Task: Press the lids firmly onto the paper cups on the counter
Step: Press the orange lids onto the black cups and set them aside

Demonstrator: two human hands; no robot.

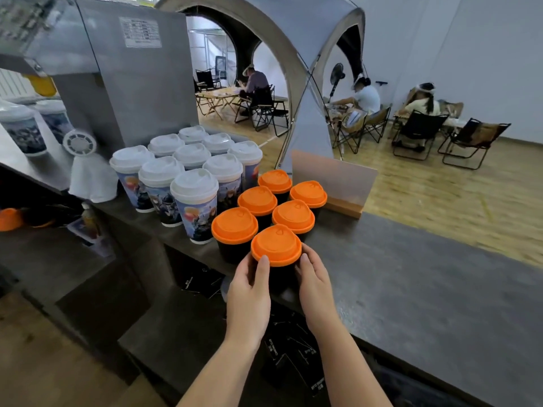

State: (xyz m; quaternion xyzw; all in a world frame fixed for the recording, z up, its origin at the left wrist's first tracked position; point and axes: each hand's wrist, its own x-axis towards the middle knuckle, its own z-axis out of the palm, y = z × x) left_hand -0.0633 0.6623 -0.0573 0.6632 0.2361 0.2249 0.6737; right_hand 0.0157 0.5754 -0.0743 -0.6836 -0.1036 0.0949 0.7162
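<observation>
Left hand (249,292) and right hand (313,284) cup the nearest black paper cup (282,276) from either side, at the counter's (411,289) near edge. Fingers curled round the cup wall, close together; left thumb tip touches the orange lid's (276,248) rim at 7 o'clock. Lid sits level on the cup. Five more orange-lidded black cups (293,215) stand in two rows toward 12 o'clock, touching or nearly so. White-lidded printed cups (194,201) grouped at 10 o'clock. Acrylic sign holder (335,180) at 1 o'clock.
</observation>
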